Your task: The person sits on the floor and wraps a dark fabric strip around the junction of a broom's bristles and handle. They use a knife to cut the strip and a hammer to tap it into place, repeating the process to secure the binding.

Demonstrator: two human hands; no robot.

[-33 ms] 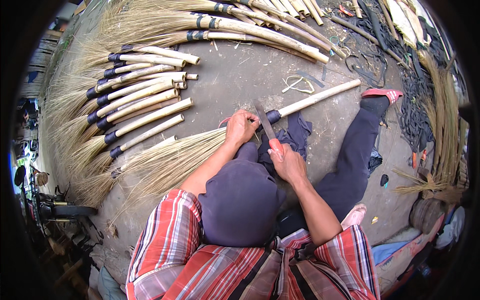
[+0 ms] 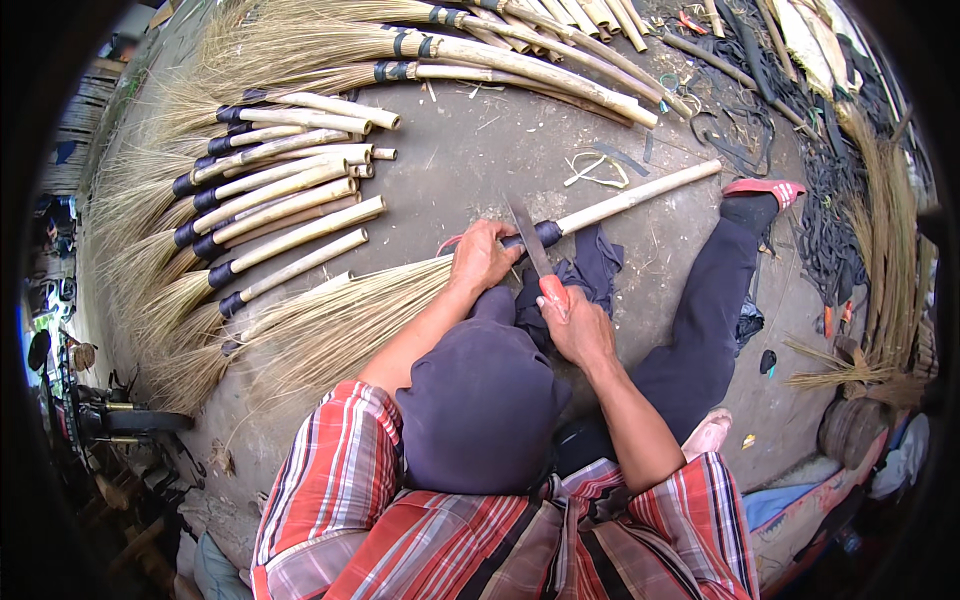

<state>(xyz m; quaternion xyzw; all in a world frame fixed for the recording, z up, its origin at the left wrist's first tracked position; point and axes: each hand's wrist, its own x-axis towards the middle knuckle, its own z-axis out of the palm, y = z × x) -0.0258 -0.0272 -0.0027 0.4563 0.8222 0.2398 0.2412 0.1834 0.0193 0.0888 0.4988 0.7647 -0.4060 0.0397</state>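
Observation:
A grass broom lies across my lap, its pale handle (image 2: 640,195) pointing up right and its straw bristles (image 2: 340,320) fanning out to the left. My left hand (image 2: 482,258) grips the broom at its neck, right beside the black binding (image 2: 547,234). My right hand (image 2: 578,325) is closed on the orange grip of a knife (image 2: 528,240). The blade points away from me and its tip lies at the black binding. A dark cloth (image 2: 595,265) lies under the broom on my knee.
Several finished brooms (image 2: 270,200) lie in a row at the left, and more (image 2: 520,60) lie along the top. Black straps (image 2: 830,200) and loose straw bundles (image 2: 880,250) are at the right. Pale strip scraps (image 2: 595,170) lie on the concrete floor.

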